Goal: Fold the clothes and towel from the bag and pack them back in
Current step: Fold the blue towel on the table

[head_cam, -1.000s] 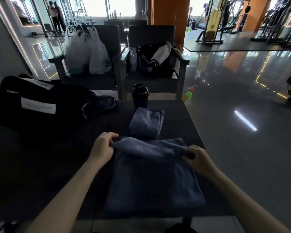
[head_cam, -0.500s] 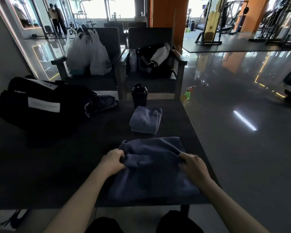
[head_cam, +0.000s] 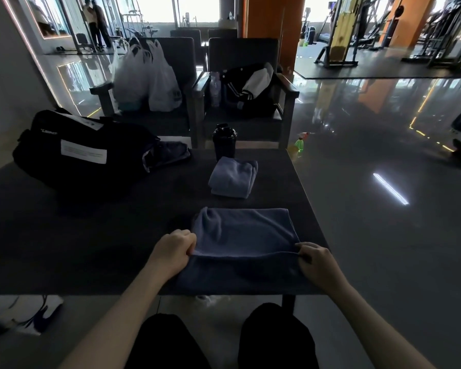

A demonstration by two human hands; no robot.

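The dark blue-grey terry towel [head_cam: 244, 235] lies flat on the dark matte surface [head_cam: 91, 235], at the near edge and right of centre. Its upper layer is doubled over the lower one. The free edge of the upper layer runs in a line from one hand to the other.

The left hand [head_cam: 171, 253] has its fingers curled and pinches the left end of that edge. The right hand [head_cam: 317, 261] has its fingers curled and pinches the right end of the same edge. Both hands sit on the towel, at opposite sides of it.

A smaller folded blue-grey cloth [head_cam: 233, 178] lies on the surface just beyond the towel, not touching it. A black lidded shaker bottle [head_cam: 224, 141] stands upright just behind the folded cloth.

The black duffel bag with a white rectangular label [head_cam: 83, 151] rests on the far left of the surface, well apart from the towel. A dark garment [head_cam: 168, 155] protrudes from the bag's right end onto the surface.

Two dark armchairs stand beyond the surface. The left armchair carries white plastic bags [head_cam: 149, 81]. The right armchair carries a black and white jacket [head_cam: 248, 86]. A green bottle [head_cam: 300, 143] stands on the glossy floor, near the far right corner of the surface.
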